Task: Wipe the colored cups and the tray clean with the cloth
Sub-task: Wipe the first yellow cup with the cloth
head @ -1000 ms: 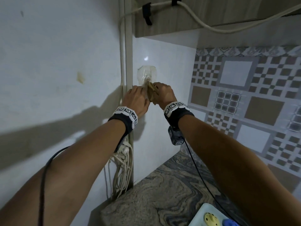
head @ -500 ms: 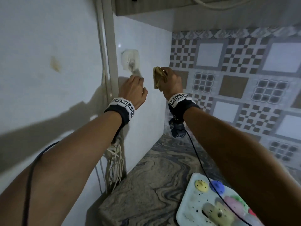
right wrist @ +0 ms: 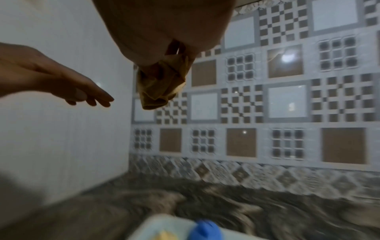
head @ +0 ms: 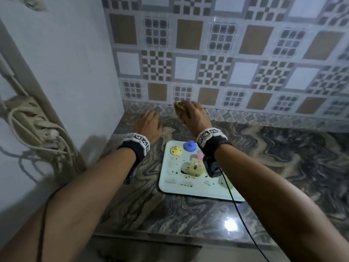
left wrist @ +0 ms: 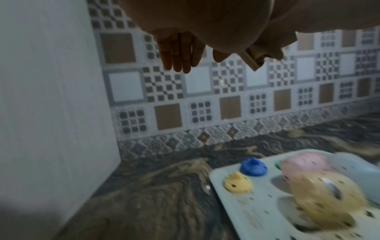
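A pale tray (head: pixel 181 188) (left wrist: pixel 252 216) speckled with dark crumbs lies on the marbled counter. On it sit a small yellow cup (head: pixel 176 150) (left wrist: pixel 238 185), a blue one (head: pixel 190 146) (left wrist: pixel 254 167) (right wrist: pixel 205 230), a pink one (head: pixel 199 154) (left wrist: pixel 302 164) and a larger yellow speckled one (head: pixel 194 166) (left wrist: pixel 327 201). My right hand (head: pixel 190 114) grips a bunched yellow-brown cloth (head: pixel 179 108) (right wrist: pixel 160 84) (left wrist: pixel 259 56) above the counter, beyond the tray's far edge. My left hand (head: pixel 149 120) (left wrist: pixel 180 53) (right wrist: pixel 86 94) hovers left of it with straight fingers, holding nothing.
A white side wall (head: pixel 75 72) stands close on the left, with a bundle of cables and a power strip (head: pixel 35 127). The patterned tile wall (head: pixel 226 63) closes the back. The marbled counter (head: pixel 292 157) runs to the right, its front edge near me.
Both hands came down from the wall hook to just above the counter. My right hand took the cloth along. The view dropped and the tray with the cups came fully into sight.
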